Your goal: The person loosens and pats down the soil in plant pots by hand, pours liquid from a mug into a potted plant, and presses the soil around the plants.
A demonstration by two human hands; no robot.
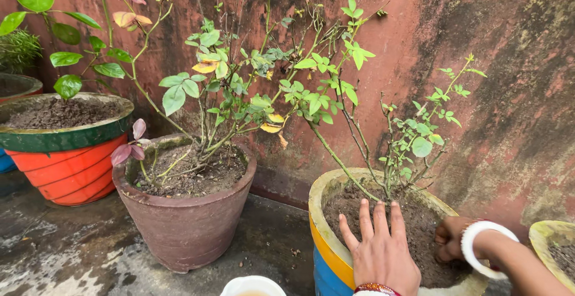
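My left hand (381,249) lies flat, fingers spread, on the dark soil of a yellow and blue pot (324,243) at the lower right. My right hand (451,239), with a white bangle on its wrist, is curled into the soil at the right side of the same pot; I cannot see whether it holds anything. A thin green rose plant (402,140) rises from the soil just beyond my fingertips.
A brown clay pot (185,224) with a leafy plant stands at the centre. An orange pot with a green rim (69,170) sits at the left. A white cup rim (251,285) shows at the bottom edge. Behind is a stained reddish wall; another pot edge (554,242) is far right.
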